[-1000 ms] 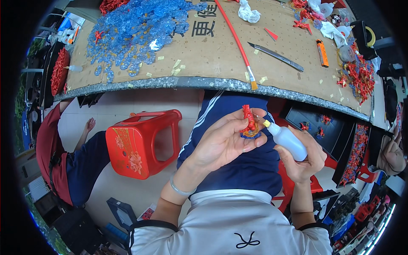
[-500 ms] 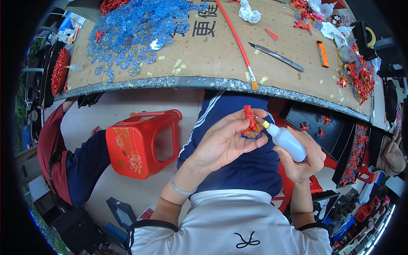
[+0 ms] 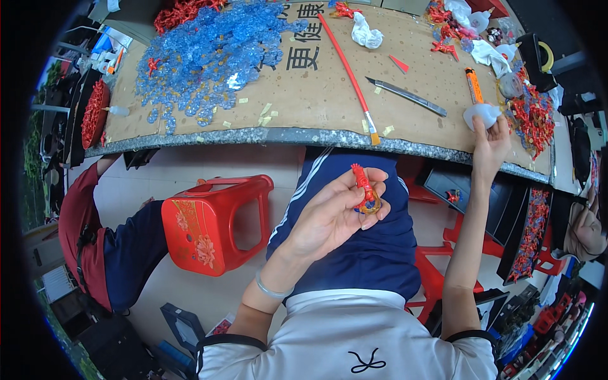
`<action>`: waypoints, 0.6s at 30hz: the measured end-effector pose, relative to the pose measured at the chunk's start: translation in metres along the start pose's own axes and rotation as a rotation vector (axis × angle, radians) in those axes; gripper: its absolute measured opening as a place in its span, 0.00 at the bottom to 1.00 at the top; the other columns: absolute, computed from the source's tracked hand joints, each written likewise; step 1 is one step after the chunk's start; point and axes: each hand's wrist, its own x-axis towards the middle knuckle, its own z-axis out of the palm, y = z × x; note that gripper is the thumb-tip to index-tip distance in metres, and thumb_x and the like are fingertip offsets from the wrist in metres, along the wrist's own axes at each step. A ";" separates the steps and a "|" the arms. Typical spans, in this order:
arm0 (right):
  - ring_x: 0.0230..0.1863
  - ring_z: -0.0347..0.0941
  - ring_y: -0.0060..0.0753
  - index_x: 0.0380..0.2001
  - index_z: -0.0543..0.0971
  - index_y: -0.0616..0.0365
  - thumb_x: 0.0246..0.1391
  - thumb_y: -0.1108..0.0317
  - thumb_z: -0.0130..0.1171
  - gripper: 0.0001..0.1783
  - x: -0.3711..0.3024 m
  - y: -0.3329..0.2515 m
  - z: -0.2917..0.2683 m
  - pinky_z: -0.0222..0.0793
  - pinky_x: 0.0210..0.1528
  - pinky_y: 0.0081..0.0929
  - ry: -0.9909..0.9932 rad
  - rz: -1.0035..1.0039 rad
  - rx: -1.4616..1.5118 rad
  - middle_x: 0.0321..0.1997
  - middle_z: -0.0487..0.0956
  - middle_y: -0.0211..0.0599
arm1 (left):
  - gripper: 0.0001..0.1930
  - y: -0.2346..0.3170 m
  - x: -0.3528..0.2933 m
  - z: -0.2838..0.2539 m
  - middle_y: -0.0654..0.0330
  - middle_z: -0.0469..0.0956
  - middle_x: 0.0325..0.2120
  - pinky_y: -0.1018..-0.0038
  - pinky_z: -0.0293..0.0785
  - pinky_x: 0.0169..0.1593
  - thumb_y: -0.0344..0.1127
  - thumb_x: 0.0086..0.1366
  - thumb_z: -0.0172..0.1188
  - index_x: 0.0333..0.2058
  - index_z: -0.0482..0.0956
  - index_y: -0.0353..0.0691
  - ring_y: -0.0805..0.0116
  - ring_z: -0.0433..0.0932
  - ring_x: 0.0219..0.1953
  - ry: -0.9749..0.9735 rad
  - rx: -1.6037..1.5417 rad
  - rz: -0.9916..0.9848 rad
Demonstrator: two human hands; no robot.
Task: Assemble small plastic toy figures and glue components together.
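Take the clock from the middle of your view. The brown-covered worktop (image 3: 316, 95) bows round from just past nine to nearly three o'clock, its speckled front edge standing between your lap and the supplies. The blue heap (image 3: 202, 63) sits at eleven, probably pushed aside to leave the middle for work; the printed stretch between it and the brush gives the widest gap. The red stool (image 3: 190, 234) stands near eight, well apart from your left forearm, so that elbow has room.

Your left hand (image 3: 345, 212), just off centre toward four, pinches the red figure (image 3: 361, 179) between thumb and fingers, likely to keep its body exposed. The red-handled brush (image 3: 348, 69) lies toward one, bristles near the front edge, where a sleeve could catch them. The red-and-blue pile (image 3: 532, 123), between two and three, limits your right hand (image 3: 491, 140) on its outer side. That hand reaches over the edge, fingers curled on the white bottle (image 3: 481, 114); whether the bottle rests on the surface you cannot tell. The knife (image 3: 408, 97), between one and two, lies apart from those fingers.

Smallest, the figure is above your lap, short of the edge, its top leaning toward eleven and its amber-and-blue end beside your fingertips.
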 end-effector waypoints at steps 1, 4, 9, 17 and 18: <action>0.47 0.74 0.29 0.49 0.69 0.73 0.51 0.79 0.59 0.21 0.005 0.006 0.002 0.68 0.52 0.25 0.011 -0.006 -0.010 0.43 0.77 0.46 | 0.20 0.000 0.000 0.000 0.53 0.70 0.42 0.73 0.67 0.44 0.29 0.64 0.46 0.54 0.64 0.29 0.62 0.68 0.43 0.010 0.015 0.011; 0.47 0.73 0.29 0.50 0.69 0.73 0.51 0.77 0.60 0.23 0.008 0.009 0.002 0.67 0.51 0.26 0.028 -0.002 -0.006 0.46 0.76 0.45 | 0.19 -0.002 0.001 0.001 0.54 0.70 0.42 0.73 0.67 0.44 0.29 0.64 0.46 0.54 0.64 0.31 0.61 0.68 0.42 0.040 0.051 0.031; 0.50 0.70 0.31 0.54 0.66 0.70 0.51 0.77 0.59 0.26 -0.012 0.001 0.000 0.63 0.54 0.29 0.158 -0.147 -0.193 0.52 0.72 0.44 | 0.19 -0.002 0.003 0.004 0.55 0.69 0.41 0.76 0.67 0.41 0.29 0.65 0.46 0.53 0.64 0.30 0.61 0.69 0.42 0.051 0.072 0.053; 0.40 0.73 0.40 0.38 0.79 0.61 0.33 0.66 0.73 0.24 -0.107 -0.120 0.024 0.63 0.47 0.32 -0.480 -0.393 -0.213 0.38 0.79 0.37 | 0.16 -0.020 0.015 0.005 0.60 0.69 0.41 0.75 0.66 0.45 0.28 0.67 0.43 0.53 0.65 0.34 0.73 0.69 0.42 0.224 0.309 0.190; 0.40 0.73 0.37 0.39 0.79 0.60 0.33 0.68 0.72 0.24 -0.113 -0.122 0.028 0.63 0.43 0.31 -0.526 -0.474 -0.281 0.39 0.79 0.35 | 0.16 -0.023 0.017 0.007 0.60 0.68 0.42 0.75 0.65 0.47 0.27 0.67 0.42 0.53 0.65 0.35 0.74 0.68 0.42 0.253 0.335 0.195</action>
